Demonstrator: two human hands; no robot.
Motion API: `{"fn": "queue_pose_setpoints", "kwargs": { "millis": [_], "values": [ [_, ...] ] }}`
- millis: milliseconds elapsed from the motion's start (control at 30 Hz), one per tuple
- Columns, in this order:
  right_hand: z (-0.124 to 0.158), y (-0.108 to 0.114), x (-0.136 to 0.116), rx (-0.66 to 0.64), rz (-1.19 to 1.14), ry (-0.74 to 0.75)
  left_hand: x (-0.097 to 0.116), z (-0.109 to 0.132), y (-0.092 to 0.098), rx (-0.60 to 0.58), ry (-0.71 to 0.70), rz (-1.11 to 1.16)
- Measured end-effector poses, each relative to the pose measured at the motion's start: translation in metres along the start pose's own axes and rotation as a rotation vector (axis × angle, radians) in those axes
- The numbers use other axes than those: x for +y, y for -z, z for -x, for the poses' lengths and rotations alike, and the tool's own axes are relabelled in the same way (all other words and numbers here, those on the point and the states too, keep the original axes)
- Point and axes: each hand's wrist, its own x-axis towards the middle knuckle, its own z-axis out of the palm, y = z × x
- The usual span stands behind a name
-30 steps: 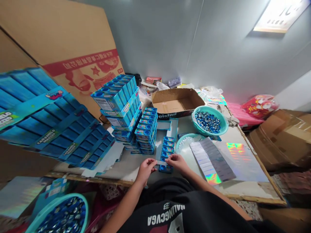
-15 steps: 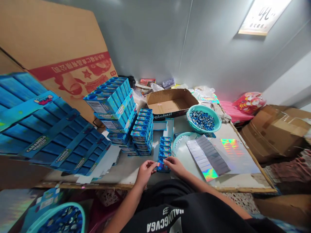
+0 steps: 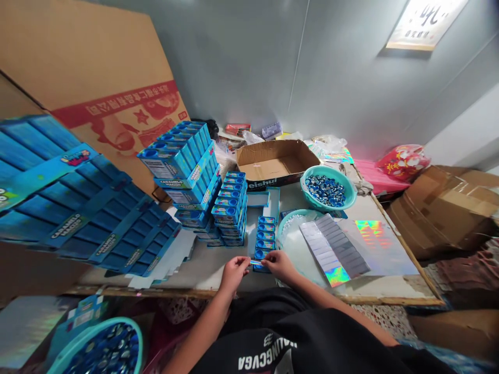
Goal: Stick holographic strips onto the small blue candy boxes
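Observation:
A small shiny rainbow-coloured strip (image 3: pixel 255 263) is stretched level between my two hands. My left hand (image 3: pixel 234 272) pinches its left end, and the fingertips of my right hand (image 3: pixel 278 264) close on its right end. Just under the strip stands a row of small blue boxes (image 3: pixel 266 235) with round openings on top, running away from me; the nearest box is partly hidden by the strip and fingers. To the right, silvery sticker sheets (image 3: pixel 333 246) lie across a pale turquoise basin (image 3: pixel 286 228).
Stacked blue box packs (image 3: pixel 230 208) and taller packs (image 3: pixel 183 156) stand to the left. A turquoise basin of blue-silver pieces (image 3: pixel 346 200) and an open carton (image 3: pixel 268 161) are at the back. Another filled basin (image 3: pixel 138 332) sits below the table's front edge.
The strip, earlier tilted at my left fingers, now spans level between both hands. My right fingers have drawn slightly off the nearest box. The view has shifted a little.

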Motion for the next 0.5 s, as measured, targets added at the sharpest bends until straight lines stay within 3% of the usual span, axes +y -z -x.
{"fn": "queue_pose_setpoints", "kwargs": {
  "millis": [200, 500],
  "values": [
    [-0.004, -0.007, 0.002, 0.075, 0.09, -0.006, -0.013, -0.013, -0.001, 0.051, -0.047, -0.073],
    [-0.003, 0.001, -0.007, 0.014, 0.34, -0.033, -0.023, -0.018, 0.001, 0.021, 0.007, -0.084]
  ]
}}
